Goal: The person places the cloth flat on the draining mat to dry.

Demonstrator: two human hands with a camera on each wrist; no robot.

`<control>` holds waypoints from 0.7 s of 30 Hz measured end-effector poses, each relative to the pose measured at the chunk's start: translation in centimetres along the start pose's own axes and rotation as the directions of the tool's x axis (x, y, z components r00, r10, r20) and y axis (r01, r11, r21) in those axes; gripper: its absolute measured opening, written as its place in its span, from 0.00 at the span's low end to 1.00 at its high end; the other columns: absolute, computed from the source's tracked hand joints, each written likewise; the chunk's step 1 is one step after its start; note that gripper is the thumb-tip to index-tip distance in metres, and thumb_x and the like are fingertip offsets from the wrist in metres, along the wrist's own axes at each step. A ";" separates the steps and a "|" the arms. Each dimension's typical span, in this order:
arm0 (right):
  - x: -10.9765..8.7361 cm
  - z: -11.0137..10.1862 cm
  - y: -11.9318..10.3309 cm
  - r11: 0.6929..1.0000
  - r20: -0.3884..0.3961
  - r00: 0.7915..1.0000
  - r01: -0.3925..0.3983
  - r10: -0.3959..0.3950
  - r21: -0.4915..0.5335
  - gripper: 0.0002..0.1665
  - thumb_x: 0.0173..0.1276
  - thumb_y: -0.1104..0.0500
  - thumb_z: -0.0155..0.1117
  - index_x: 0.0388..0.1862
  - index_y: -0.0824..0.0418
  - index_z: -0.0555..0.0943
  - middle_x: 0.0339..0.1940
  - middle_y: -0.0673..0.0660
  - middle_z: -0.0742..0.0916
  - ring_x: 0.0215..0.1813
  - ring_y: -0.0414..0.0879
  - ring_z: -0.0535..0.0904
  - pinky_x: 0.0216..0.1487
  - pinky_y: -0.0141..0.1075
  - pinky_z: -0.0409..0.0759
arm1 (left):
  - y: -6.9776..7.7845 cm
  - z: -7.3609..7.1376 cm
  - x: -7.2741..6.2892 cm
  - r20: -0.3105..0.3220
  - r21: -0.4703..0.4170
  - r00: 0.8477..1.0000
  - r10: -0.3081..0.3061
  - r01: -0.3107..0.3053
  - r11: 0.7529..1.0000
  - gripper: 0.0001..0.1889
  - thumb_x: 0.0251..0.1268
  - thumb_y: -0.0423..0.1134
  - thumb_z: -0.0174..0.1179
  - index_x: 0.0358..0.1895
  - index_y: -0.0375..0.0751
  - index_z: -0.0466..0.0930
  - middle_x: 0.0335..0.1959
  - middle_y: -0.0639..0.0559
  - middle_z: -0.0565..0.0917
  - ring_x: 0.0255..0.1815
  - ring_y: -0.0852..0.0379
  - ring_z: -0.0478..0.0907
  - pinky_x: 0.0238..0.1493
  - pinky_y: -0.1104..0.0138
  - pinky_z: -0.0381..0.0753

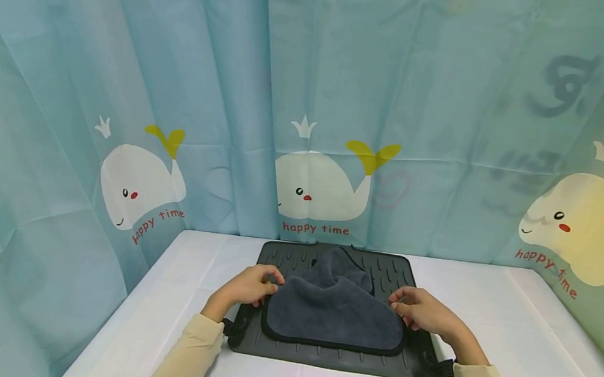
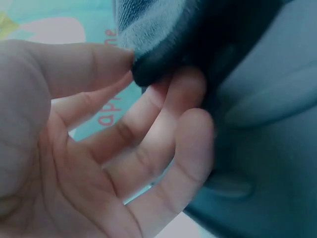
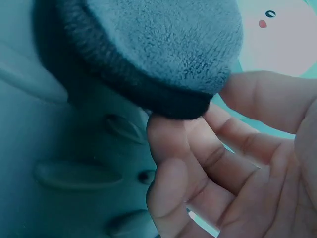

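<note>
A dark grey plush cloth with black edging lies bunched on a black ridged mat. Its near part is spread wide, while the far part rises in folds toward the mat's back edge. At the cloth's left side, my left hand pinches the border; the left wrist view shows thumb and fingertips at the black trim. My right hand pinches the opposite side, and in the right wrist view the thumb lies on the plush face with fingers beneath the black edge.
The mat rests on a white-covered table. Behind it hangs a blue-green curtain printed with whales, which also runs along the left and right sides. A black strap sits at the right wrist, another strap at the left.
</note>
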State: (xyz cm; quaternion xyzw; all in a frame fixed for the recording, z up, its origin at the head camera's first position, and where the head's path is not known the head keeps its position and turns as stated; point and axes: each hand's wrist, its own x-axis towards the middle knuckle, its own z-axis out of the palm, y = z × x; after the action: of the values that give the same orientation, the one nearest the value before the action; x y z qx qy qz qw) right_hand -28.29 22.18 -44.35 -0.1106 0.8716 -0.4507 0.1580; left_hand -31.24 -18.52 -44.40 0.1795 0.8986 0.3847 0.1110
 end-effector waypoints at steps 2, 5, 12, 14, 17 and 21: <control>0.1 0.1 0.1 1.000 0.003 1.000 0.012 -0.012 0.007 0.16 0.74 0.58 0.62 0.54 0.67 0.78 0.28 0.53 0.80 0.32 0.46 0.75 0.32 0.38 0.75 | 0.0 0.1 0.1 -0.007 -0.022 1.000 -0.014 0.014 1.000 0.09 0.73 0.32 0.59 0.52 0.41 0.83 0.25 0.50 0.81 0.22 0.55 0.78 0.24 0.63 0.79; 0.2 0.2 0.2 0.999 0.037 0.999 0.025 -0.026 0.025 0.18 0.73 0.58 0.63 0.55 0.68 0.78 0.28 0.53 0.79 0.33 0.46 0.74 0.32 0.39 0.75 | 0.1 0.2 0.1 -0.020 -0.047 0.999 -0.033 0.032 0.998 0.10 0.70 0.31 0.61 0.51 0.40 0.83 0.25 0.49 0.81 0.22 0.55 0.77 0.24 0.63 0.80; 0.3 0.1 0.2 0.999 0.110 0.993 0.035 -0.038 0.030 0.17 0.72 0.60 0.64 0.55 0.68 0.78 0.32 0.53 0.81 0.36 0.46 0.74 0.34 0.39 0.75 | 0.2 0.1 0.0 -0.048 -0.114 0.996 -0.074 0.068 0.991 0.11 0.67 0.29 0.65 0.51 0.38 0.82 0.26 0.48 0.84 0.22 0.55 0.78 0.24 0.63 0.81; 0.3 -0.1 0.2 0.999 0.118 0.992 0.040 -0.043 0.030 0.17 0.72 0.61 0.63 0.55 0.68 0.79 0.32 0.52 0.82 0.37 0.46 0.74 0.34 0.39 0.75 | 0.2 0.1 -0.1 -0.053 -0.152 0.995 -0.085 0.076 0.985 0.12 0.66 0.28 0.65 0.52 0.37 0.82 0.27 0.47 0.84 0.22 0.55 0.78 0.24 0.63 0.82; 0.1 -0.5 0.1 0.998 0.132 0.990 0.043 -0.049 0.046 0.17 0.72 0.60 0.63 0.55 0.69 0.78 0.32 0.51 0.81 0.36 0.45 0.74 0.35 0.38 0.77 | 0.3 -0.2 -0.2 -0.048 -0.199 0.995 -0.090 0.079 0.977 0.13 0.66 0.26 0.65 0.52 0.36 0.81 0.27 0.46 0.84 0.21 0.55 0.78 0.25 0.63 0.84; -0.2 -1.1 0.1 0.995 0.145 0.988 0.047 -0.060 0.087 0.18 0.72 0.61 0.62 0.55 0.71 0.76 0.34 0.52 0.82 0.34 0.44 0.75 0.36 0.39 0.79 | 0.3 -0.6 -0.3 -0.027 -0.238 0.996 -0.085 0.076 0.968 0.14 0.65 0.25 0.64 0.53 0.34 0.80 0.27 0.46 0.82 0.20 0.56 0.79 0.27 0.61 0.85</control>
State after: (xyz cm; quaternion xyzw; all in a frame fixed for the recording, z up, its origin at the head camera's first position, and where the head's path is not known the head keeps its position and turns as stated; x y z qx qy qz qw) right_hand -28.53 23.12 -43.74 -0.1603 0.8348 -0.4812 0.2142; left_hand -31.08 -18.85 -43.77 0.1213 0.8549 0.4873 0.1304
